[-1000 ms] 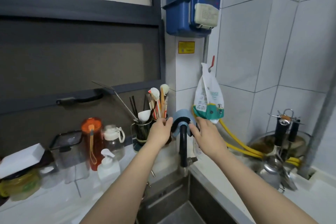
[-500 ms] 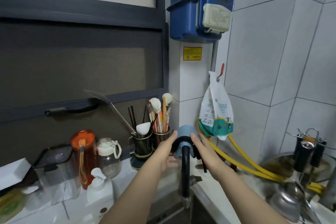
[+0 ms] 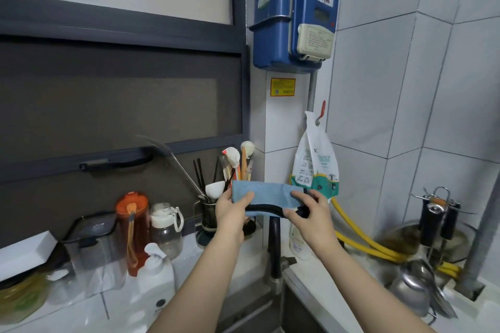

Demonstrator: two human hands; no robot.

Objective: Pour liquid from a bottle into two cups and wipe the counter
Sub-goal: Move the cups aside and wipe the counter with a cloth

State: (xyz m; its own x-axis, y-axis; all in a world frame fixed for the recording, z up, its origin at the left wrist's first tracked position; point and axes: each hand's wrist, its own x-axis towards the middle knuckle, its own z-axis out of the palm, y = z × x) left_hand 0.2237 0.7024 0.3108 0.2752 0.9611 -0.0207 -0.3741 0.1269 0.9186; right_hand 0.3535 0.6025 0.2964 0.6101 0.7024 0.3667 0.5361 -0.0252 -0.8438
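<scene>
Both hands, left (image 3: 232, 208) and right (image 3: 311, 211), each pinching an end of the soft blue cloth (image 3: 266, 193) over the curved black tap (image 3: 273, 224)

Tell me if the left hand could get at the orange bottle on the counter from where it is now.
Probably yes. The left hand grips the blue cloth over the faucet, so it must let go first. The orange bottle stands to its left with open space between.

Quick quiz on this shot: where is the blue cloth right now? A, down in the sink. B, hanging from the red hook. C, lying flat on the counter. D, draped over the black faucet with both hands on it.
D: the blue cloth lies over the black faucet, left hand and right hand gripping its ends.
</scene>
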